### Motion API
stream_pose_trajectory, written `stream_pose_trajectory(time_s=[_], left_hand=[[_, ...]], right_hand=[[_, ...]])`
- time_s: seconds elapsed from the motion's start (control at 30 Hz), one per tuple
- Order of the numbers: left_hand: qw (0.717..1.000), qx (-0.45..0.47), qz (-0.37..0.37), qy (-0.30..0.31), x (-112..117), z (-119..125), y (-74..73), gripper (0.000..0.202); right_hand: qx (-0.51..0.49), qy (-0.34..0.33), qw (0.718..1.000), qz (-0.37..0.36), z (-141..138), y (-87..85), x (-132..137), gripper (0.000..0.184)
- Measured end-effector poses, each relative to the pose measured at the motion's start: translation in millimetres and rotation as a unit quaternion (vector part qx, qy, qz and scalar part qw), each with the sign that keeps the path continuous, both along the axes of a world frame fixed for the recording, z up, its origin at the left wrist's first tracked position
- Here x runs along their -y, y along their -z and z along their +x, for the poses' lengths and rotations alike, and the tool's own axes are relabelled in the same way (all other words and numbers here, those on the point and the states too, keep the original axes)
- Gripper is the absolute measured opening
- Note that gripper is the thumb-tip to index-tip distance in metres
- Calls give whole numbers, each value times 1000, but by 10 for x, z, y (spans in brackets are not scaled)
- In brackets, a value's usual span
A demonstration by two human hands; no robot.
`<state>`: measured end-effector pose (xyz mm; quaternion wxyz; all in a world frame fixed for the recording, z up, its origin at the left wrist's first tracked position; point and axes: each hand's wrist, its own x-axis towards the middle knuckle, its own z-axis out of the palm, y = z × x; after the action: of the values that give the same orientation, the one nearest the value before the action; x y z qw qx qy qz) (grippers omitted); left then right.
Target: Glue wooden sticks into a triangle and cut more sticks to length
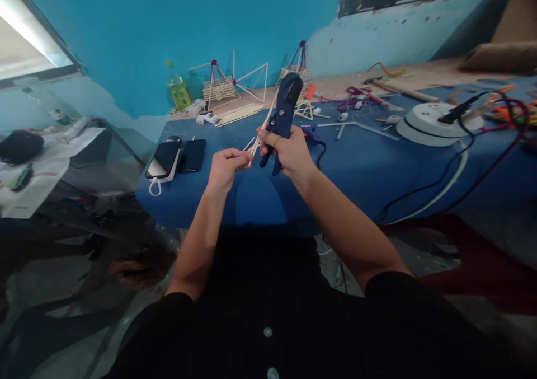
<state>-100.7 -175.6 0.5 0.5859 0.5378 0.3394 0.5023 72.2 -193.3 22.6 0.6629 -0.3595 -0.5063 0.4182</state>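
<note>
My right hand [289, 152] is closed round the handles of a dark blue cutter tool [284, 110], held upright above the blue table [251, 194]. A band wraps one finger of that hand. My left hand [226, 166] pinches the lower end of thin wooden sticks [259, 135]. The sticks slant up to the right and pass by the cutter's jaws. Both hands are close together over the table's front middle.
Two phones [176, 158] and a white cable lie at the left. Stick-built models [229, 85], a green bottle [178, 90] and loose sticks [237, 114] stand at the back. A round white device [428, 124], black cables and small tools lie at the right.
</note>
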Motion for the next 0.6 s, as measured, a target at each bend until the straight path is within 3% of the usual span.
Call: stream_pose_trajectory(time_s=[0.27,0.4,0.6], left_hand=[[991,-125,49,3,-310,-66,-51,15],[990,-122,60,34,-458,38,-74,23],[989,-81,91,80,-509,195,79,18]], right_hand=[[87,3,996,-27,141,79,-219,31],[157,24,987,-14,197,174,-301,20],[238,55,970,3,240,232,-253,11]])
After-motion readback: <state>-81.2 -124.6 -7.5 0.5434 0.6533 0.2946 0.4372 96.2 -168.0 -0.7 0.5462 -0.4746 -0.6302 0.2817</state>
